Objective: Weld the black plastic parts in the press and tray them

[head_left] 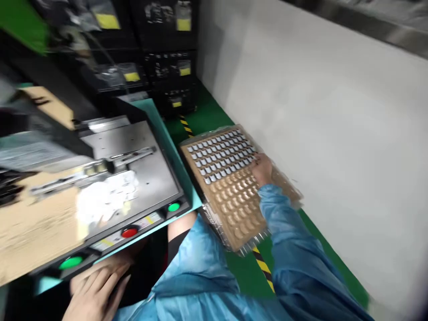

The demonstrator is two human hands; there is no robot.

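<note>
At the lower left, the left hand [92, 290] rests flat with fingers spread and holding nothing, just under the front lip of the machine console [110, 240], near its green button [71, 262] and below the red button [129, 232]. A lift of that hand could, I judge, brush a button, since the lip sits directly above the knuckles and leaves little room. On the metal bed [133, 160] above lies a loose heap of white pieces [105, 198] beside a brown board [30, 227]; the blur hides what they are. A second green button [173, 207] marks the console's right corner, which stands close to the parts tray [230, 187]. That tray, a brown cellular sheet in clear wrap, half filled with small silvery parts [220, 156], lies tilted beside the console over the green floor [247, 272], apparently carried only by the right hand [262, 169], whose fingers press down on its far edge; whether they curl under it I cannot tell. Held from one side, it could tip and shed parts, or its near corner could knock the console. Rightward, the white wall [334, 133] stands close, so open room lies mainly toward the person's blue sleeve [287, 240]
</note>
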